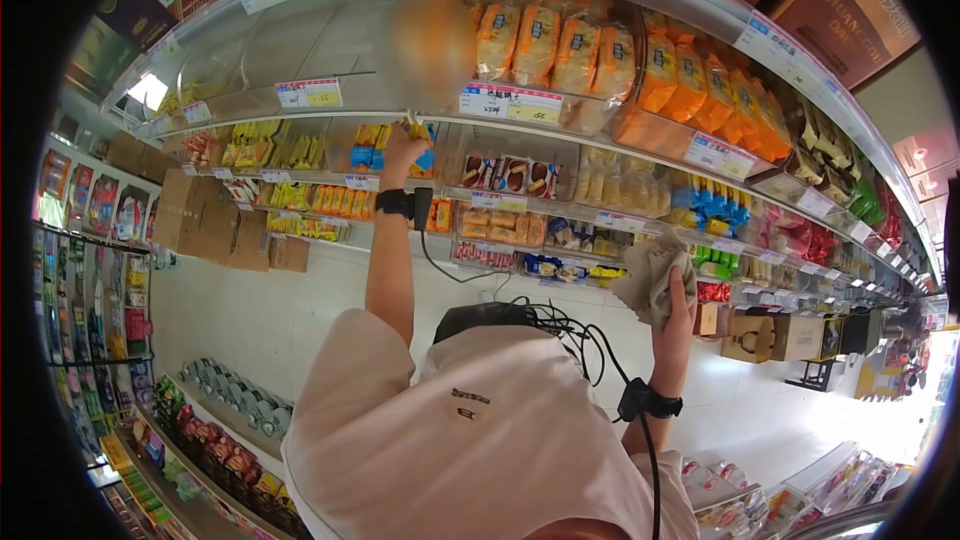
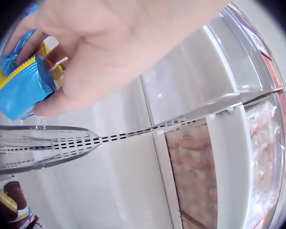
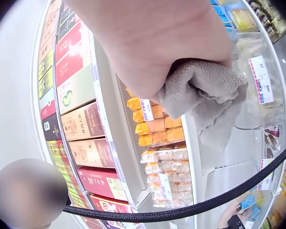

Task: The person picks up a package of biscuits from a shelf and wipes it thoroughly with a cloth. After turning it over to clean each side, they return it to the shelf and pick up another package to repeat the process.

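My left hand (image 1: 402,152) reaches into the shelf section with blue-and-yellow snack packets (image 1: 370,145). In the left wrist view, the thumb and fingers of the left hand (image 2: 102,45) pinch a shiny blue snack packet (image 2: 26,90) with a yellow strip. A small white-and-yellow piece shows between the fingers. Lower right in the head view, my right hand (image 1: 680,302) grips a crumpled grey cloth (image 1: 650,278). Its folds bunch in the palm and a loose end hangs down in the right wrist view, where the cloth (image 3: 200,95) partly covers the shelf behind.
Clear plastic dividers (image 2: 71,143) stand beside the left hand. Orange-wrapped packs (image 1: 540,40) fill the shelf above, and chocolate-coloured packs (image 1: 510,175) lie to the right. Price tags (image 1: 510,102) line the shelf edges. A black cable (image 3: 181,212) crosses the right wrist view. Cardboard boxes (image 1: 215,215) stand at left.
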The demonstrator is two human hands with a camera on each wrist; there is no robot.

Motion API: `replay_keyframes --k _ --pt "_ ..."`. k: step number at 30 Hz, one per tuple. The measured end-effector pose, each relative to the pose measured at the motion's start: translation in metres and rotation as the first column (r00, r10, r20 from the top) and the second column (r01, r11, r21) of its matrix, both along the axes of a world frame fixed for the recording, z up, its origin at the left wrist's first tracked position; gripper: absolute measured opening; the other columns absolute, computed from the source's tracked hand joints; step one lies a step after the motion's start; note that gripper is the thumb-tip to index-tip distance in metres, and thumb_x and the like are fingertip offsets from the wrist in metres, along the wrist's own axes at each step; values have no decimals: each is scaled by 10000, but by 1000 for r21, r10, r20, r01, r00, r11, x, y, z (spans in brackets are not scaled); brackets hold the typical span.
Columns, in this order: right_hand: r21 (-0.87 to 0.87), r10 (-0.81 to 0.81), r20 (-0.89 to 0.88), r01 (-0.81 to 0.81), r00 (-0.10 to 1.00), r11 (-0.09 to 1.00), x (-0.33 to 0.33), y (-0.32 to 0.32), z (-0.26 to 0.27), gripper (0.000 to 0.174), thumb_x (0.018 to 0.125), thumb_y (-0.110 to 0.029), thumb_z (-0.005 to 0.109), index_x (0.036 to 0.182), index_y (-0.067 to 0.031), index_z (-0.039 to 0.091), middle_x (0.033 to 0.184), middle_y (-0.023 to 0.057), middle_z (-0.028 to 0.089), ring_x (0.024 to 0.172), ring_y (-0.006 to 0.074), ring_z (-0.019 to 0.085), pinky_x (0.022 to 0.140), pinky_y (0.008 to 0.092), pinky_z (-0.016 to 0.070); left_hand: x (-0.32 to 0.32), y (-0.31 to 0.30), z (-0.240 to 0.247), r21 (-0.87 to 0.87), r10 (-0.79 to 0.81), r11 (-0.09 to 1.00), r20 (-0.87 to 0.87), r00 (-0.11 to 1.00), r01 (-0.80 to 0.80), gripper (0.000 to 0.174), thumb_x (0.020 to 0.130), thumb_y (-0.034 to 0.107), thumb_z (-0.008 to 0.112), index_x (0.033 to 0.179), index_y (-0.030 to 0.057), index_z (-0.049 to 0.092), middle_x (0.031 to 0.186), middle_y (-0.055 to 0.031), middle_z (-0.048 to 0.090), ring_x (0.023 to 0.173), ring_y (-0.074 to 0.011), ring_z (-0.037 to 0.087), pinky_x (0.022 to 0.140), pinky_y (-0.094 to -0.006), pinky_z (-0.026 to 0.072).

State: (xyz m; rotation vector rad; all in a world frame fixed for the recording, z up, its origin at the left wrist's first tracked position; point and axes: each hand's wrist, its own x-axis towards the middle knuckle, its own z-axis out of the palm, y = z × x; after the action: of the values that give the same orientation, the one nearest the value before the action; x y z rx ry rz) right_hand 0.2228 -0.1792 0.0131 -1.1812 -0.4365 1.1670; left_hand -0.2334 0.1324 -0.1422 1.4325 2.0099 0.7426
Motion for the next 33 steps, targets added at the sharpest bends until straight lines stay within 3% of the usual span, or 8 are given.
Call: replay_keyframes --k 3,6,11,13,16,18,21,33 --pt "43 24 100 -28 995 999 12 -7 -15 472 987 -181 637 1404 -15 491 1361 86 547 1234 177 549 967 328 503 -16 25 -32 23 -63 998 51 997 61 850 725 229 811 1422 -25 398 1249 -251 625 1158 -394 606 943 -447 473" --pt "30 13 -16 -13 1000 999 13 -7 -9 429 1004 -116 592 1407 2 505 1420 87 507 1281 177 519 996 330 491 6 6 9 246 -153 968 422 894 49 680 793 142 761 1380 -25 461 1280 -233 610 1177 -370 592 964 -447 459" --pt "3 -20 -88 21 996 1000 10 -3 6 433 993 -126 613 1401 -21 516 1401 78 527 1263 187 538 1005 326 482 1 12 -1 529 -66 848 45 997 32 404 899 157 698 1242 -5 562 1198 -155 630 1058 -226 591 861 -369 470" --pt "29 20 58 -22 998 999 15 -6 -4 423 995 -155 612 1395 -50 523 1372 66 553 1242 189 557 1003 332 485 -2 5 -8 583 -44 809 190 981 -77 276 940 188 667 1141 13 596 1088 -96 643 947 -144 584 769 -314 463" --pt "26 0 -53 1 999 1000 18 -3 -7 423 1000 -172 602 1401 -67 514 1345 60 578 1222 194 575 1008 348 486 -3 -16 -4 456 -115 879 487 866 -140 204 967 213 620 978 10 608 897 -54 639 799 -107 578 668 -274 444" --pt "31 -22 -155 27 988 999 20 1 -6 424 1005 -185 592 1404 -69 508 1343 62 583 1216 197 581 1010 358 487 23 -60 60 303 -154 951 308 939 57 248 953 215 620 883 -22 598 785 -57 638 713 -132 598 639 -295 456" --pt "53 -58 -227 72 972 996 32 0 -11 423 1010 -227 581 1396 -72 507 1346 62 585 1206 198 587 1003 365 492 74 -106 124 167 -389 921 388 836 351 301 1011 235 554 824 0 584 708 -26 586 655 -94 547 602 -270 427" --pt "85 -211 -290 244 934 966 98 -41 -10 411 1014 -286 553 1349 -51 513 1265 71 616 1119 178 627 950 342 524 317 -149 175 160 -926 343 224 304 926 170 1001 143 570 979 -20 612 852 -73 661 803 -139 647 747 -286 512"
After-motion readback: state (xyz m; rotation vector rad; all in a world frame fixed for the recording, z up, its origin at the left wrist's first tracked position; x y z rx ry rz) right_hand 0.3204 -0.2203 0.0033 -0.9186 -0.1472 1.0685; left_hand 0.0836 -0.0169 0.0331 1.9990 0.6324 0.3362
